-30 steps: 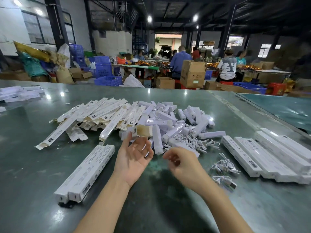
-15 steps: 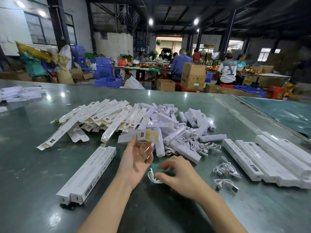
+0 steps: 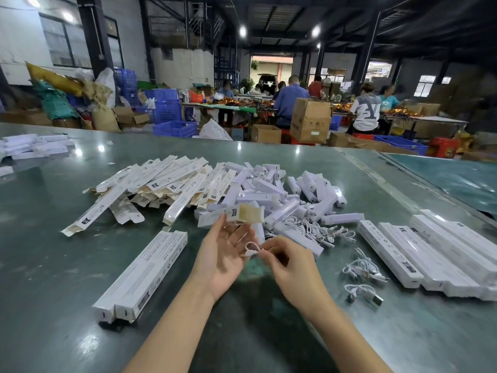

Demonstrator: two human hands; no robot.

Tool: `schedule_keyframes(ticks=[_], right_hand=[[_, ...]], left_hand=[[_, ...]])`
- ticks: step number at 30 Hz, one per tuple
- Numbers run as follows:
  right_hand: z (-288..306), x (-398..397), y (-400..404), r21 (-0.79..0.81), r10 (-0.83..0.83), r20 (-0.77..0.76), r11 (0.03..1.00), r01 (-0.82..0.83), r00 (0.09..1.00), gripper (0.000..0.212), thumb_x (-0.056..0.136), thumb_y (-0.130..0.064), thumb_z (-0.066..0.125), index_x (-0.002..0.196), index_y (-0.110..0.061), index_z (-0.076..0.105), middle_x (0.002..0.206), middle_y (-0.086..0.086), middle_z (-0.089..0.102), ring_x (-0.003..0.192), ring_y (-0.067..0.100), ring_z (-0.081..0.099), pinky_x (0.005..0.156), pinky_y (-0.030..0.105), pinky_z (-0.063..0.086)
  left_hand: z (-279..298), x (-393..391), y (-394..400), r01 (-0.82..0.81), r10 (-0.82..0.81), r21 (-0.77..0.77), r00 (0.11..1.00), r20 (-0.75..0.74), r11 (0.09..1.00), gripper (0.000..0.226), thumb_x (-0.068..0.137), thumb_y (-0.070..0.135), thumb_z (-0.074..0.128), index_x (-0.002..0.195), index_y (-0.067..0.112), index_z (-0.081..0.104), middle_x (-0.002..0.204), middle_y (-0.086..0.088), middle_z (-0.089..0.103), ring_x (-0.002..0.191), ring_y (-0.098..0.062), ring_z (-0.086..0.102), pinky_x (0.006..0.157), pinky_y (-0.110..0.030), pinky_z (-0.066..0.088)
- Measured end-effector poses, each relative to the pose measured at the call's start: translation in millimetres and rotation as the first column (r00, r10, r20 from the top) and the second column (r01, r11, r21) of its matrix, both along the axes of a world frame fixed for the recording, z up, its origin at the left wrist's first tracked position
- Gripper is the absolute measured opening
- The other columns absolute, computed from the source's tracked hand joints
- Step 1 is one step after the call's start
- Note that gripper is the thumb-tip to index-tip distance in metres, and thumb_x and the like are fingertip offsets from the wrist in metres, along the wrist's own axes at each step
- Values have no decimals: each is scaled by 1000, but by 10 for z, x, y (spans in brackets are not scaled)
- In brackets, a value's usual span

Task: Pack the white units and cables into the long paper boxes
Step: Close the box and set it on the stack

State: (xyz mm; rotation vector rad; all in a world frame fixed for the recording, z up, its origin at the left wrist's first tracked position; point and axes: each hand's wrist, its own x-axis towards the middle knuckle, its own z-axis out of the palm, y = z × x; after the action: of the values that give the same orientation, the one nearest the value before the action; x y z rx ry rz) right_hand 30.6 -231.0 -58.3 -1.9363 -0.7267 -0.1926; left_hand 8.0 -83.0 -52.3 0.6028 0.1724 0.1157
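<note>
My left hand (image 3: 222, 255) is raised palm-up over the table, its thumb and fingertips pinching a long paper box (image 3: 215, 218) whose open brown flap end (image 3: 251, 214) points right. My right hand (image 3: 293, 267) pinches a small coiled white cable (image 3: 251, 250) just beside the left palm, below that open end. Behind the hands lie a heap of white units (image 3: 279, 195) and a heap of empty long boxes (image 3: 164, 184). Loose coiled cables (image 3: 322, 232) lie right of the hands, with more (image 3: 361, 270) nearer the front.
Two closed boxes (image 3: 145, 273) lie side by side at the left front. A row of closed boxes (image 3: 435, 251) lies at the right. The green table (image 3: 53, 265) ends at a seam on the right. More white boxes (image 3: 35, 148) sit far left. People work at tables behind.
My right hand dropped to the table, took a coiled cable and lifted it up next to my left palm. My left hand kept the box in place.
</note>
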Motion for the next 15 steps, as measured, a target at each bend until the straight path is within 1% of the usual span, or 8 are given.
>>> schedule_keyframes(ticks=[2,4,6,8,10,12,14,15], right_hand=[[0,20,-19,-17,-64,6,998,64,998,15,85,-13,71,74,-18,63,60,-5,57,57,9,46,58,21,38],[0,30,-30,-57,-96,3,994,96,995,17,84,-13,72,71,-16,61,56,-9,50,56,5,43,56,16,34],[-10,43,-27,-152,-103,43,982,109,994,17,85,-14,71,72,-14,60,61,-9,50,60,7,43,61,23,37],[-31,37,-12,-304,-82,118,946,115,990,19,89,-20,66,75,-19,53,73,-4,52,73,17,49,69,30,38],[-40,18,-2,-406,-68,166,904,131,984,18,91,-27,62,79,-22,51,81,-1,57,82,21,53,73,33,41],[-51,-14,-3,-319,-78,79,942,99,994,16,89,-31,66,80,-20,57,74,-3,60,70,14,53,67,29,43],[-27,-13,-10,-87,-76,-168,994,62,983,17,85,-29,71,77,-15,64,59,-5,56,56,11,46,57,23,38],[-6,2,-18,36,-33,-320,998,46,947,17,86,-26,70,77,-13,66,56,-3,54,54,12,43,56,22,36]], left_hand=[[10,0,-29,-9,9,-16,1000,9,1000,31,76,38,66,84,8,62,78,-9,70,69,-21,69,74,-34,47],[14,1,-68,-14,14,19,1000,23,1000,29,78,38,64,83,9,60,76,-9,70,67,-20,69,72,-31,46],[9,-8,-111,-13,9,66,999,50,998,26,80,37,63,81,12,58,72,-7,68,64,-17,65,65,-28,44],[6,-30,-145,-11,3,110,997,76,994,25,80,37,63,82,13,58,68,-4,64,58,-14,57,62,-27,38],[13,-39,-157,-25,13,138,996,85,990,25,80,36,63,84,14,56,65,-2,61,56,-12,46,60,-26,31],[26,-38,-132,-59,49,111,995,88,992,23,80,35,63,83,14,54,63,0,57,55,-12,39,58,-26,27],[36,-36,-76,-92,88,38,991,101,995,22,82,34,63,79,14,53,63,1,54,52,-12,37,55,-26,26],[41,-38,-41,-99,99,-2,989,113,995,22,84,33,62,79,14,54,64,0,54,51,-12,37,52,-25,28]])
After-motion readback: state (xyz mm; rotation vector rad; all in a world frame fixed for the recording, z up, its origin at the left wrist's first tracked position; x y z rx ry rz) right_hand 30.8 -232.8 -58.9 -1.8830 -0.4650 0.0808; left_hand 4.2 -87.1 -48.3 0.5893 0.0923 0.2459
